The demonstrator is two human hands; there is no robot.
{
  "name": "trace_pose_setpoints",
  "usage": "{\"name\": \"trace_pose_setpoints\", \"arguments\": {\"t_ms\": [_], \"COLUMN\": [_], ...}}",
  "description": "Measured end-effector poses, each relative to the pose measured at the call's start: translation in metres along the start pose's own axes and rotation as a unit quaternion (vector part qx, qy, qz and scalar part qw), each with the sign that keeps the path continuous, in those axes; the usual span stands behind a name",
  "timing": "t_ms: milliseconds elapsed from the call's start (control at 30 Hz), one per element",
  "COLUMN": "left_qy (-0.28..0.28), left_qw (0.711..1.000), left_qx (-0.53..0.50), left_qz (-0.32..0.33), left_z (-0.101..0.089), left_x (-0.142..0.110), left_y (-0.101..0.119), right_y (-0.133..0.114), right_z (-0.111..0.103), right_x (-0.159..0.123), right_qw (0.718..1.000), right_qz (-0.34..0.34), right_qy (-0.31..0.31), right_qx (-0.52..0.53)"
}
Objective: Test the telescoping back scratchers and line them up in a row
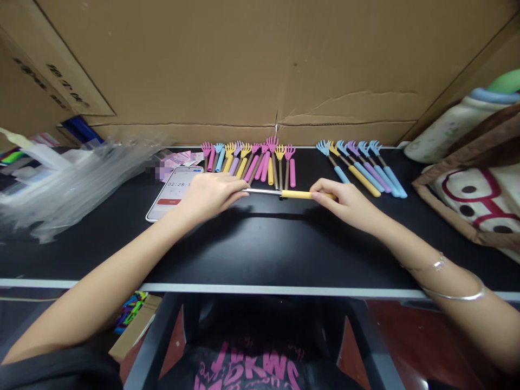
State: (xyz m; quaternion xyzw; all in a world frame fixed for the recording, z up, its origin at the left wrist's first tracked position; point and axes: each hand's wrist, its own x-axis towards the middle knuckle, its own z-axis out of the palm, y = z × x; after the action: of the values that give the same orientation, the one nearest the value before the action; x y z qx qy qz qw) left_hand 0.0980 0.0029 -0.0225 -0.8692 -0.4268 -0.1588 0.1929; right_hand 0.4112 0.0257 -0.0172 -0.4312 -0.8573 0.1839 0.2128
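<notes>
Level above the black tabletop (pixel 260 249), a back scratcher's metal rod with a yellow handle (pixel 296 194) stretches between both hands. My left hand (pixel 209 192) pinches the rod's left end between thumb and fingers; that end is hidden, so no claw shows. The fingers of my right hand (pixel 345 203) close round the yellow handle's right part. Behind my left hand lies a row of claw heads on short rods, such as a pink claw (pixel 271 143), among pink, yellow, blue and purple handles. Beyond my right hand several back scratchers with handles, including a blue-handled one (pixel 394 181), lie slanted side by side.
A phone (pixel 168 187) with a running timer lies by my left hand, clear plastic bags (pixel 89 184) further left. At right stand a brown-edged bag (pixel 467 189) and a pale bottle (pixel 447 127). Cardboard (pixel 260 65) walls the back. A box (pixel 136 325) of colourful items sits below.
</notes>
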Motion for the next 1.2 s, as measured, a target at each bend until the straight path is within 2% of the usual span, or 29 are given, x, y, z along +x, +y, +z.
{"name": "trace_pose_setpoints", "arguments": {"t_ms": [167, 333, 433, 567, 633, 733, 833, 967, 1200], "left_qy": [0.01, 0.019, 0.028, 0.037, 0.045, 0.061, 0.069, 0.025, -0.048], "left_qw": [1.0, 1.0, 0.999, 0.998, 0.998, 0.997, 0.997, 0.998, 0.994], "left_qx": [-0.016, -0.019, -0.03, -0.034, -0.025, -0.006, -0.014, -0.043, -0.102], "left_qz": [-0.005, 0.004, 0.013, 0.027, 0.033, 0.036, 0.039, 0.037, -0.014], "left_z": [0.012, 0.016, 0.017, 0.017, 0.016, 0.014, 0.013, 0.015, 0.017], "left_x": [-0.002, -0.003, -0.003, -0.004, -0.004, -0.003, -0.004, -0.005, -0.006], "left_y": [0.0, -0.001, 0.0, 0.004, 0.007, 0.01, 0.013, 0.015, 0.019], "right_y": [0.003, 0.006, 0.006, 0.006, 0.005, 0.003, 0.003, 0.004, 0.006], "right_z": [0.009, 0.011, 0.01, 0.003, -0.001, -0.004, -0.005, -0.004, -0.002], "right_x": [0.001, 0.002, 0.001, -0.002, -0.003, -0.004, -0.003, -0.002, -0.001], "right_qw": [0.999, 0.996, 0.983, 0.939, 0.919, 0.904, 0.906, 0.909, 0.918], "right_qz": [0.012, 0.024, 0.052, 0.09, 0.095, 0.093, 0.088, 0.106, 0.11], "right_qy": [0.007, -0.013, -0.057, -0.169, -0.205, -0.225, -0.226, -0.221, -0.214], "right_qx": [0.039, 0.087, 0.164, 0.285, 0.323, 0.351, 0.348, 0.338, 0.314]}}
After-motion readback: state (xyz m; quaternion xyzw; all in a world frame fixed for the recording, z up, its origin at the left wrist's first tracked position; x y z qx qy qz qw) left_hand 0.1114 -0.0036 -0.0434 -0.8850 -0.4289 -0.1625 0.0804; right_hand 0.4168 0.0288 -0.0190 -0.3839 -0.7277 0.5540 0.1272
